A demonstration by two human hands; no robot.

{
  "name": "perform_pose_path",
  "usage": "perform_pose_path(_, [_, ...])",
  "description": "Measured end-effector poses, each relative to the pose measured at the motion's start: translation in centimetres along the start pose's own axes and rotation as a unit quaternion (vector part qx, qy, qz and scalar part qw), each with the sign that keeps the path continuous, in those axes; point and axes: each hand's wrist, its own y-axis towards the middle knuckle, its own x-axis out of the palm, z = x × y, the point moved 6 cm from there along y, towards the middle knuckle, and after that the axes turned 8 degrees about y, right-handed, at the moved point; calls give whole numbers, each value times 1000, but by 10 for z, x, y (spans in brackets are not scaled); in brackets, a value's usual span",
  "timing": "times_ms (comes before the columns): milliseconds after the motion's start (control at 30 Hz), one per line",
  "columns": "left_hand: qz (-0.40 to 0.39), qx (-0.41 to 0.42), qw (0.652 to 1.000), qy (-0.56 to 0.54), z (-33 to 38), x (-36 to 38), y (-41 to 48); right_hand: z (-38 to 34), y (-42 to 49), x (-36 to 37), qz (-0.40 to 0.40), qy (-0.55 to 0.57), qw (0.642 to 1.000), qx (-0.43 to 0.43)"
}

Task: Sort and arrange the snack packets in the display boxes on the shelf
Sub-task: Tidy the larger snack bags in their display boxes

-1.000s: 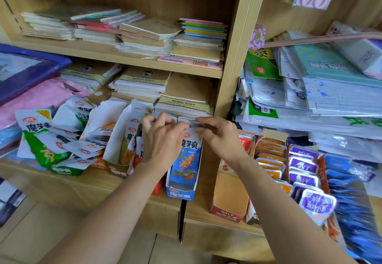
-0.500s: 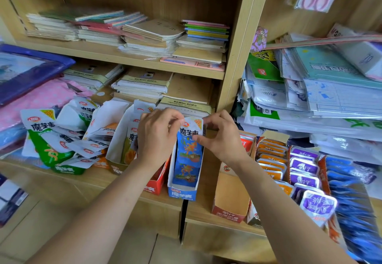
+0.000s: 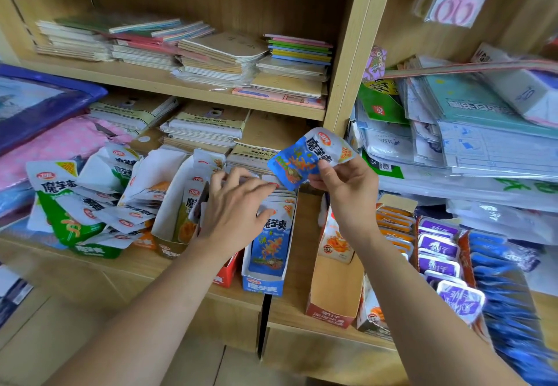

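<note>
Right hand [image 3: 347, 187] pinching blue packet [image 3: 303, 160] above box [image 3: 262, 286], left hand [image 3: 234, 213] spread over boxed packets [image 3: 271, 240]

a light wooden shelf unit [image 3: 211, 2] fills the view, its upright post [image 3: 350, 68] splitting left from right, with notebook stacks [image 3: 211, 59] on far boards and wrapped paper packs [image 3: 483, 144] piled right.
</note>
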Motion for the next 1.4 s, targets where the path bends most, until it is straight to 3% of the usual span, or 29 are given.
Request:
perform_pose_path(400, [27,44,994,-94,-3,-10,-8,11,-8,11,-115,-74,990,43])
perform_pose_path(700, [39,27,998,-45,-2,-9,-9,8,-5,24,-164,-204,965,3])
perform_pose_path(933, [84,39,995,-35,-1,-7,-12,36,-2,27,-147,-389,909,1])
perform_pose_path(1067, [92,41,994,-34,0,-8,-13,19,-1,25,-98,-330,935,-90])
perform_pose_path(1200, [96,35,994,-42,-1,-7,-14,17,-7,31,-143,-340,915,-167])
perform_pose_path(1400, [108,10,994,-31,0,-9,-13,18,-7,26,-124,-347,912,-180])
